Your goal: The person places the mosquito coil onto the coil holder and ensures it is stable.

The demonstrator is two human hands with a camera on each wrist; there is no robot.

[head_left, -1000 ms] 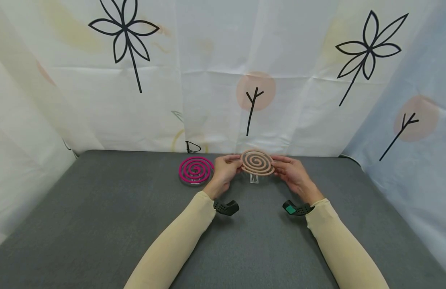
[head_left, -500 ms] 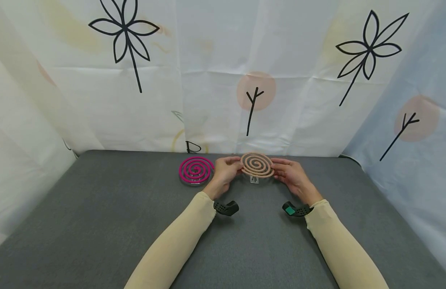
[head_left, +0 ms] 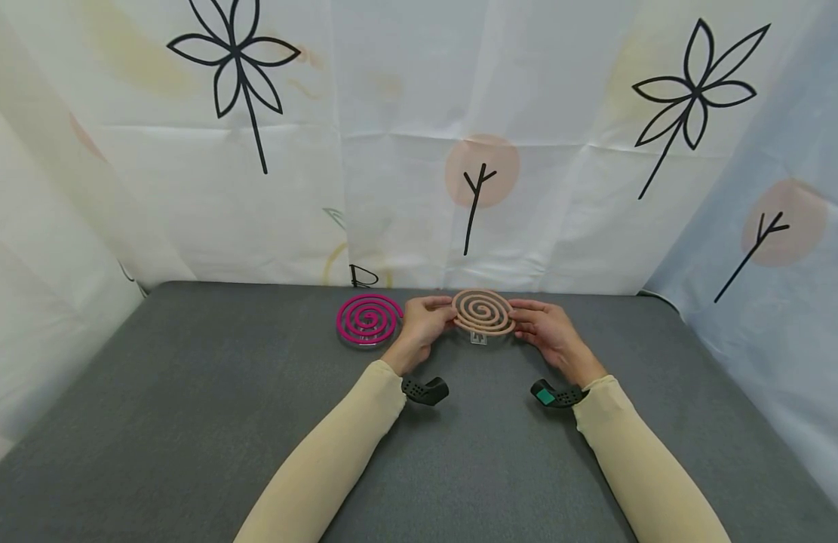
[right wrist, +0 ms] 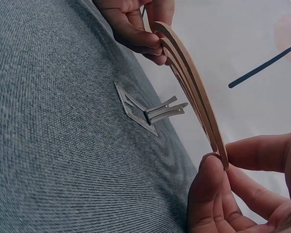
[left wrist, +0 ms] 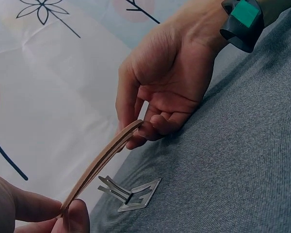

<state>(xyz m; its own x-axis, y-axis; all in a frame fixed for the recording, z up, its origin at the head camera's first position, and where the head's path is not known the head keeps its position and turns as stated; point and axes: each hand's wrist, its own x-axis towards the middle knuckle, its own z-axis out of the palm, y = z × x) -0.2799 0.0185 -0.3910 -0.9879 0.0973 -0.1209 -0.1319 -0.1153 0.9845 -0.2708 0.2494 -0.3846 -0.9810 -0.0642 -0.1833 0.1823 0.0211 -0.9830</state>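
Note:
A tan mosquito coil (head_left: 483,332) is held flat between my two hands, above the grey table. My left hand (head_left: 424,326) pinches its left edge between thumb and fingers; my right hand (head_left: 553,332) pinches the opposite edge. Under the coil, a small metal coil stand (left wrist: 141,196) lies on the cloth with its prongs pointing up. The wrist views show a gap between these prongs and the underside of the coil. To the left of my left hand, a magenta mosquito coil (head_left: 368,318) sits raised, with a bit of metal visible under its front edge.
Grey cloth covers the table (head_left: 188,422). A white curtain (head_left: 391,188) printed with plant drawings hangs right behind the table's back edge, close beyond both hands. Black bands (head_left: 425,391) sit at both wrists.
The tan coil has come down slightly toward the metal stand, hiding more of it in the head view. Both hands keep their pinch on it. The magenta coil has stayed still.

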